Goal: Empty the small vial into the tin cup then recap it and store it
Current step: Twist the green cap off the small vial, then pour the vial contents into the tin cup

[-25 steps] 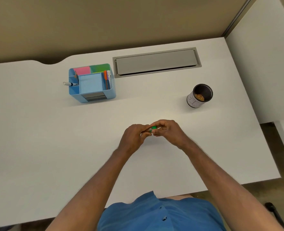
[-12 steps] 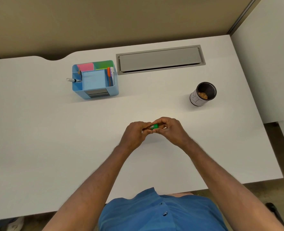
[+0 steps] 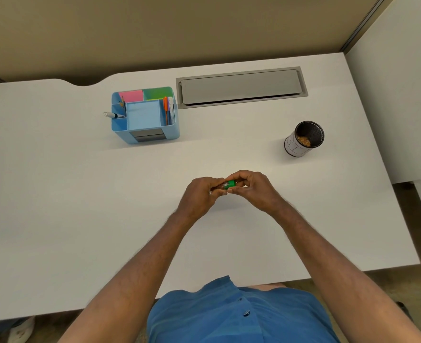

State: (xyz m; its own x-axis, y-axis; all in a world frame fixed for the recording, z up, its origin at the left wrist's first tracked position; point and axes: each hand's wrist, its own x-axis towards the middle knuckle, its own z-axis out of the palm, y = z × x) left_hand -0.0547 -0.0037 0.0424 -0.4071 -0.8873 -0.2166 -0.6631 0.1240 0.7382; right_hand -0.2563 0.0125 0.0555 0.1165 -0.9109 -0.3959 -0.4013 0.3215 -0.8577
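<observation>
Fingertips of both hands pinch a small clear vial (image 3: 223,187) lying roughly level, long axis left to right: the left hand (image 3: 200,196) clasps its glass body, the right hand (image 3: 254,190) grips the green screw cap (image 3: 231,184) at the end pointing right. Below the grip spreads a plain white desk (image 3: 80,206), boxed in by tan partition walls (image 3: 155,28). Beyond and right of the grip stands a cylindrical tin cup (image 3: 303,139) holding brown granules; beyond and left, a light-blue desk organiser (image 3: 145,117); farther back, a grey cable-tray lid (image 3: 241,86).
</observation>
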